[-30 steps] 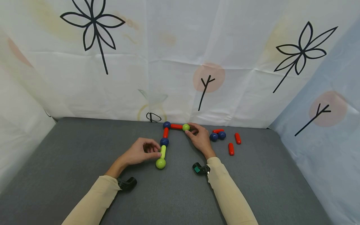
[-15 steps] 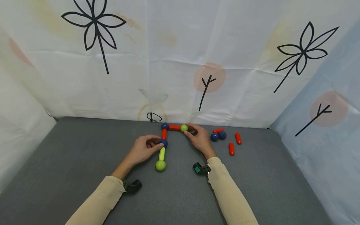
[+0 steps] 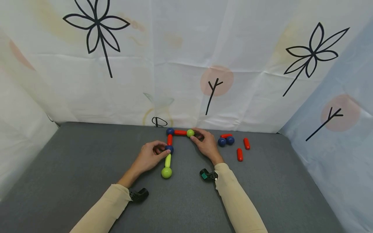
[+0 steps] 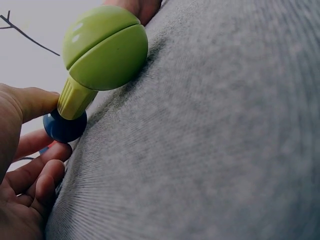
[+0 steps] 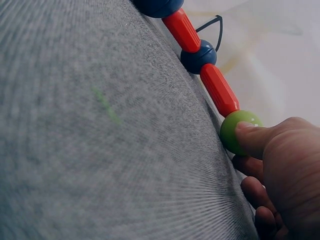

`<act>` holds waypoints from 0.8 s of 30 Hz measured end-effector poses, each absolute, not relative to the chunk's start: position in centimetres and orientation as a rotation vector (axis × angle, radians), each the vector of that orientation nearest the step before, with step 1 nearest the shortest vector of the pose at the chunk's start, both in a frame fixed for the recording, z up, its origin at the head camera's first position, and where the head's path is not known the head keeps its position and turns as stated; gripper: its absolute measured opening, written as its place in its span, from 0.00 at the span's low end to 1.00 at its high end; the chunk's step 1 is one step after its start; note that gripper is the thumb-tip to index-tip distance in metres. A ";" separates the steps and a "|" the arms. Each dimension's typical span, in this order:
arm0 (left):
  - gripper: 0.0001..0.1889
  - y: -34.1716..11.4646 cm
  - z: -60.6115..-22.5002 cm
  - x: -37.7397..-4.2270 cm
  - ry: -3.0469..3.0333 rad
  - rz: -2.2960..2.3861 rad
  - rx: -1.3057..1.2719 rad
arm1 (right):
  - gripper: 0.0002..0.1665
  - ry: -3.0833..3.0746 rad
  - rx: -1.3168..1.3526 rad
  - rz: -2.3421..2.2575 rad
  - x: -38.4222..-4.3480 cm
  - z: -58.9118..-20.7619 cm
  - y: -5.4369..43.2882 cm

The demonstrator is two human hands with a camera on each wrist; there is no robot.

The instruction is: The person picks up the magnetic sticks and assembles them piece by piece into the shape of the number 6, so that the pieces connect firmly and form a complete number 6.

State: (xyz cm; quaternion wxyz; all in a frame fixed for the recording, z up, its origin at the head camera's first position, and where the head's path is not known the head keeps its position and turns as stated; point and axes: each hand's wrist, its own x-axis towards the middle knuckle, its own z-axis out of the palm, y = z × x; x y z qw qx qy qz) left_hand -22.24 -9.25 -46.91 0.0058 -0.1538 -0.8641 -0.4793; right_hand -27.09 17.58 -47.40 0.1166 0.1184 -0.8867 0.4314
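Observation:
A bent chain of balls and rods lies on the grey table. From its near green ball (image 3: 166, 172), a yellow-green rod (image 3: 167, 160) runs to a middle blue ball (image 3: 170, 149). Beyond that, a red rod (image 3: 170, 139) reaches the corner blue ball (image 3: 170, 131), where another red rod (image 3: 180, 132) turns right to a second green ball (image 5: 232, 131). My left hand (image 3: 148, 156) pinches the middle blue ball between thumb and fingers. At the chain's right end, my right hand (image 3: 208, 146) grips the second green ball, thumb on top in the right wrist view.
Right of my right hand lie two loose blue balls (image 3: 230, 140) with a red rod (image 3: 226, 135) behind them. Two more red rods (image 3: 240, 154) lie farther right. A patterned white cloth (image 3: 180, 64) hangs along the table's back edge.
My left hand has gone from the yellow-green rod up to the middle blue ball. The chain has shifted slightly left and toward me. My right hand keeps its grip on the green ball.

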 end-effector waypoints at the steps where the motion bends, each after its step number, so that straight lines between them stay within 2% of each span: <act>1: 0.18 -9.3 -47.0 -22.2 -2.703 -1.498 -0.478 | 0.22 -2.595 0.347 1.262 -27.1 -47.4 17.6; 24: 0.16 -9.0 -47.6 -22.3 -2.609 -1.441 -0.504 | 0.21 -2.574 0.268 1.260 -27.0 -47.2 17.3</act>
